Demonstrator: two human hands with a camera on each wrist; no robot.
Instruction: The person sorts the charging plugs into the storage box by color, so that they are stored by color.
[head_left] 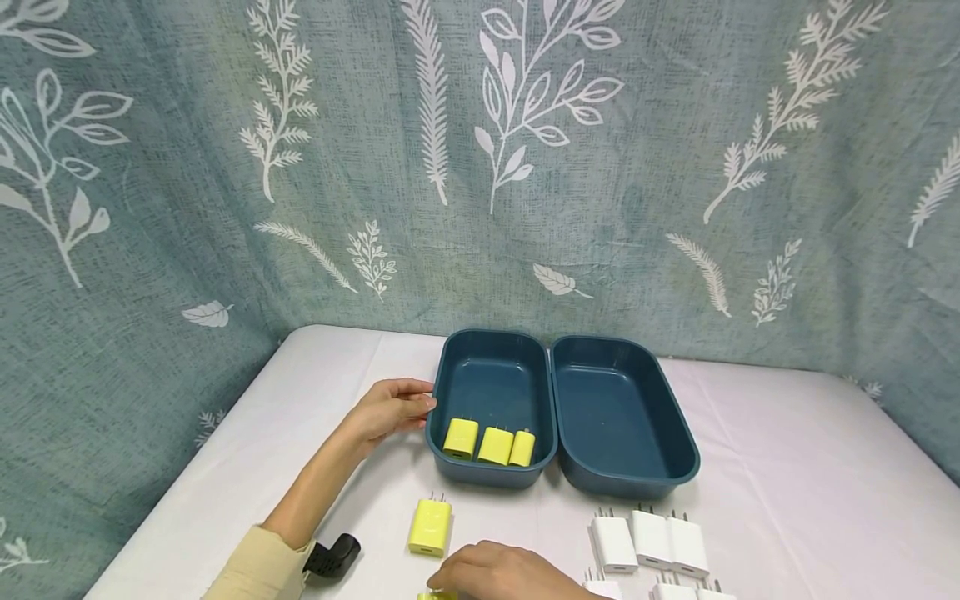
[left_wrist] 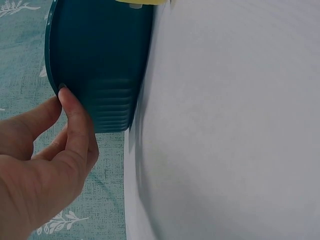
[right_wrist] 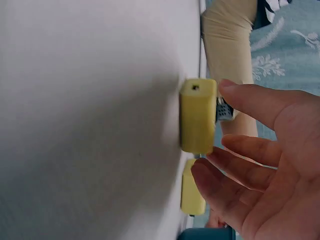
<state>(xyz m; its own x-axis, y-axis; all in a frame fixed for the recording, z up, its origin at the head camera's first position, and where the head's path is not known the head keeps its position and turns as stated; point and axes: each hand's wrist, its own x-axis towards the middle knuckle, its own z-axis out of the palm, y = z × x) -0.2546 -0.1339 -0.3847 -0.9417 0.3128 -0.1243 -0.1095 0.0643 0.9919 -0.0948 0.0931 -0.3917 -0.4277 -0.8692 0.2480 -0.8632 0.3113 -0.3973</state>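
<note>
My left hand [head_left: 390, 410] pinches the left rim of a dark blue bin [head_left: 491, 379]; the left wrist view shows thumb and fingertips meeting at the edge of the bin [left_wrist: 100, 65]. Three yellow charger plugs [head_left: 495, 446] lie along its near end. My right hand [head_left: 510, 573] is over a yellow charger plug [head_left: 438, 595] at the front edge of the head view. In the right wrist view the thumb and fingers of the hand [right_wrist: 265, 160] are spread close around this charger plug [right_wrist: 198, 117]. Beyond it lies another yellow charger plug [head_left: 431, 527].
A second dark blue bin [head_left: 618, 408] stands right against the first, with nothing inside. Several white charger plugs [head_left: 615, 543] lie front right, partly cut off by the frame. A black device [head_left: 335, 556] shows beside the left sleeve. A patterned curtain [head_left: 480, 250] hangs behind the white table [head_left: 765, 433].
</note>
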